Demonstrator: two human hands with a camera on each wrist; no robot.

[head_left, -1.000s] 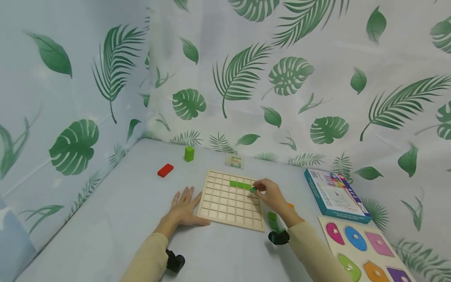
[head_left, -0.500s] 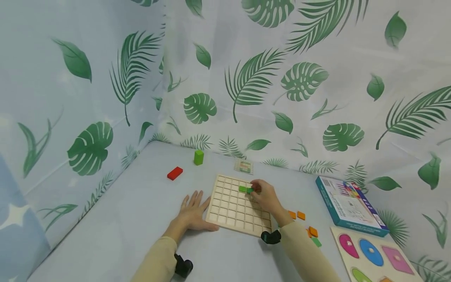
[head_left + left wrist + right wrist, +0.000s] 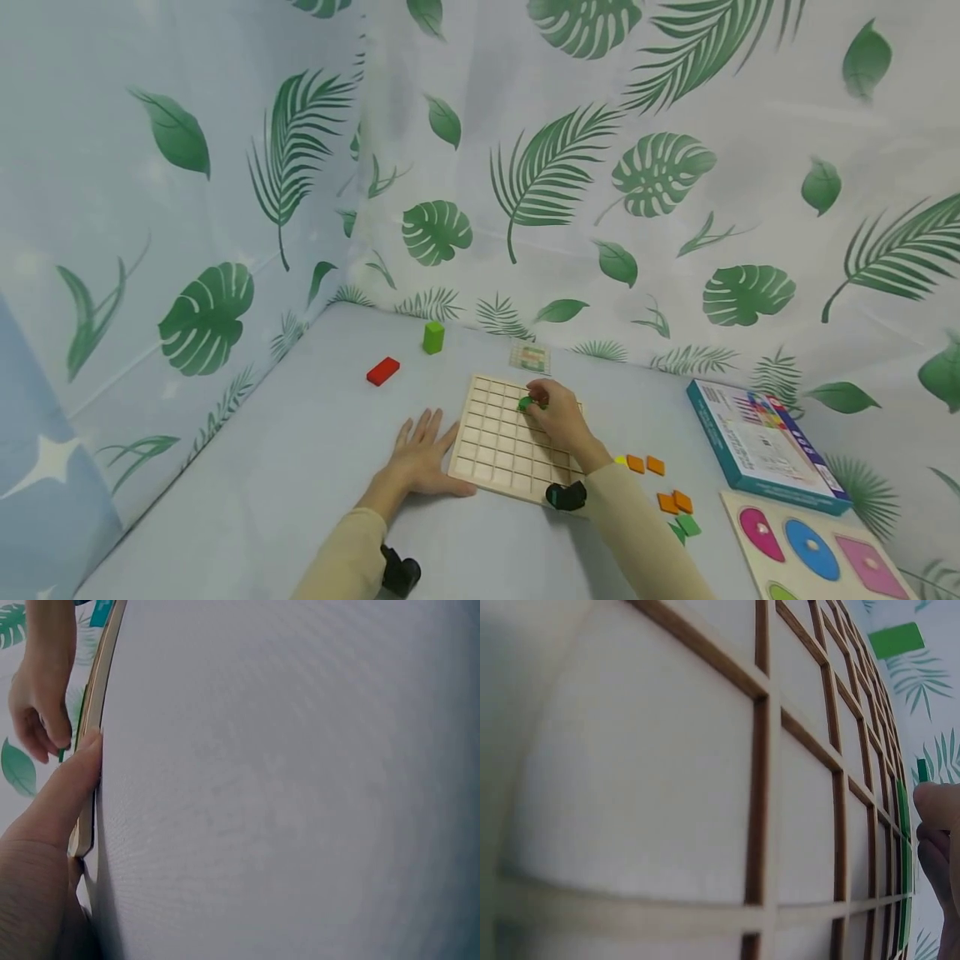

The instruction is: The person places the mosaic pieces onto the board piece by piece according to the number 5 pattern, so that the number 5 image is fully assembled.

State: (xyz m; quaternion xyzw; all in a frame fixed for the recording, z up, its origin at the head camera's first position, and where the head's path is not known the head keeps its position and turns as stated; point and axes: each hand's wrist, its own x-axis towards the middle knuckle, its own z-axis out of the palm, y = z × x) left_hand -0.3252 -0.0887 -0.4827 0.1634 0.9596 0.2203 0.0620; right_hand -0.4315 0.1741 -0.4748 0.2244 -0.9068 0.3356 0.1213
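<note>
Tile [image 3: 524, 404], green, one: pinched between the thumb and fingers of the right hand [image 3: 561, 417], over the far part of the board. From my remote station I read it nearly edge-on in the right wrist view, near one end of the seated tiles [image 3: 903, 810]. Its long axis, if any, I cannot tell, nor whether it touches the board.

Board [image 3: 495, 433], wooden, gridded: flat on the tabletop [image 3: 315, 442], cells below the tile and towards the person. I judge this the governing relation: grid beneath, right hand nearer, left hand off to one side.

Left hand [image 3: 424, 461]: fingers spread wide on the tabletop, thumb against the board's edge, holding nothing.

Right of the board: orange tiles [image 3: 656, 465], loose green tiles [image 3: 687, 526]; farther right, a box [image 3: 767, 446] and a knobbed puzzle [image 3: 817, 546].

Beyond the board: red block [image 3: 383, 372], green block [image 3: 433, 338], card [image 3: 531, 357].
</note>
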